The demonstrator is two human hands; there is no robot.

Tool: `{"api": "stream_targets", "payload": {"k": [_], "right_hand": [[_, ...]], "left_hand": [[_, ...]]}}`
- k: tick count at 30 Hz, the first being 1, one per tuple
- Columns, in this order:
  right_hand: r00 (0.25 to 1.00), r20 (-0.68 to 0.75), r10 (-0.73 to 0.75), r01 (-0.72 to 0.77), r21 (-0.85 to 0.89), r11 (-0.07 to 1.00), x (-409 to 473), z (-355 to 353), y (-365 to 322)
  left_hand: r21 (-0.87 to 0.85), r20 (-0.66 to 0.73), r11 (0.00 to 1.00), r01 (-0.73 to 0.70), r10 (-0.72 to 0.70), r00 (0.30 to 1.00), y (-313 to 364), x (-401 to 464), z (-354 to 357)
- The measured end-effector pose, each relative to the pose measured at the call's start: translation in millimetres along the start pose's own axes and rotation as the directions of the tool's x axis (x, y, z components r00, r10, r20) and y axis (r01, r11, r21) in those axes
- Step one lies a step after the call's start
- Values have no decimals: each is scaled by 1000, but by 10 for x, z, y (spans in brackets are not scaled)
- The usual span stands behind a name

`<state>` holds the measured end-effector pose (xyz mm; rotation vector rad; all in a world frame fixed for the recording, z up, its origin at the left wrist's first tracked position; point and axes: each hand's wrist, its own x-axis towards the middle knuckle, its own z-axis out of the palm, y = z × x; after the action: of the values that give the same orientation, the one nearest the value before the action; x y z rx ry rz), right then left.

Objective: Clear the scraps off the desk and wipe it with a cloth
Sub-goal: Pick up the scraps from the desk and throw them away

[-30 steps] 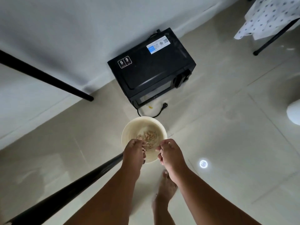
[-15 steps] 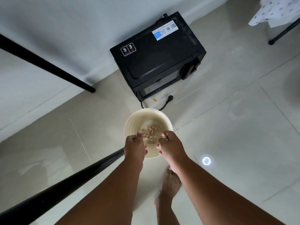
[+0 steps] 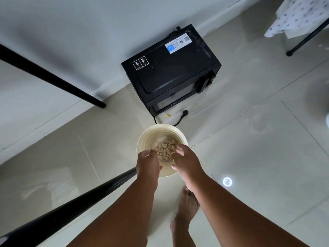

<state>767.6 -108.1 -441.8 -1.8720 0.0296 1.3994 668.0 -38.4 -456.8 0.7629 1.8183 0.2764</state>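
Note:
A round cream bin stands on the tiled floor below me, with a heap of small tan scraps inside it. My left hand hovers over the bin's near-left rim, palm down, fingers loose. My right hand hangs over the near-right rim with its fingers spread. Neither hand holds anything that I can see. The scraps lie between the two hands. No desk top or wiping cloth is in view.
A black microwave sits on the floor beyond the bin, its plug loose beside it. Black table legs cross at upper left and lower left. My bare foot stands near the bin. A spotted tablecloth hangs at top right.
My hands were pinched together over the bin; they have parted and their fingers have spread. More scraps now show in the bin.

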Motion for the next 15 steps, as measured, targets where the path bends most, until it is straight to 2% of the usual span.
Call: {"api": "stream_targets", "payload": {"k": [11, 15], "right_hand": [[1000, -14, -24, 24, 10, 1000, -619, -113, -347], [999, -6, -43, 44, 22, 999, -1144, -169, -662]], "left_hand": [[-158, 101, 987, 22, -6, 995, 462, -792, -281], [-128, 176, 992, -17, 39, 984, 699, -1378, -573]]}}
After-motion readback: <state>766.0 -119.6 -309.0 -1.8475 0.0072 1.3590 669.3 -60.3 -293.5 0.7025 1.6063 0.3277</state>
